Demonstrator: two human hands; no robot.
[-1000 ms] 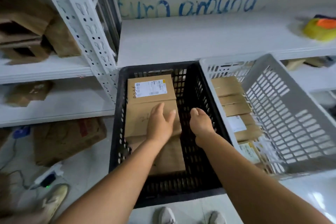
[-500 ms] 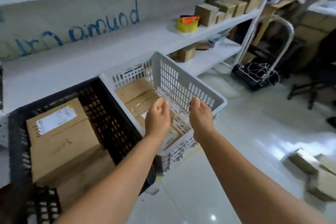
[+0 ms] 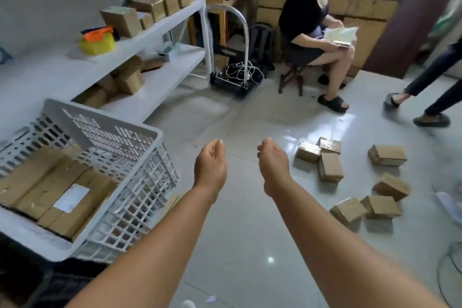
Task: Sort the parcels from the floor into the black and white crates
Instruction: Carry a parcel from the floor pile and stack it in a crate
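Small brown cardboard parcels (image 3: pixel 330 167) lie scattered on the glossy tiled floor (image 3: pixel 250 245) off to the right, taped and square-edged; they look light and stiff, best taken across two opposite flat sides, though the tape may be slick. Both hands hover empty above the floor, left hand (image 3: pixel 210 165) and right hand (image 3: pixel 273 165) apart with fingers loosely curled. The white slatted plastic crate (image 3: pixel 140 157) at left holds flat cardboard parcels, one labelled.
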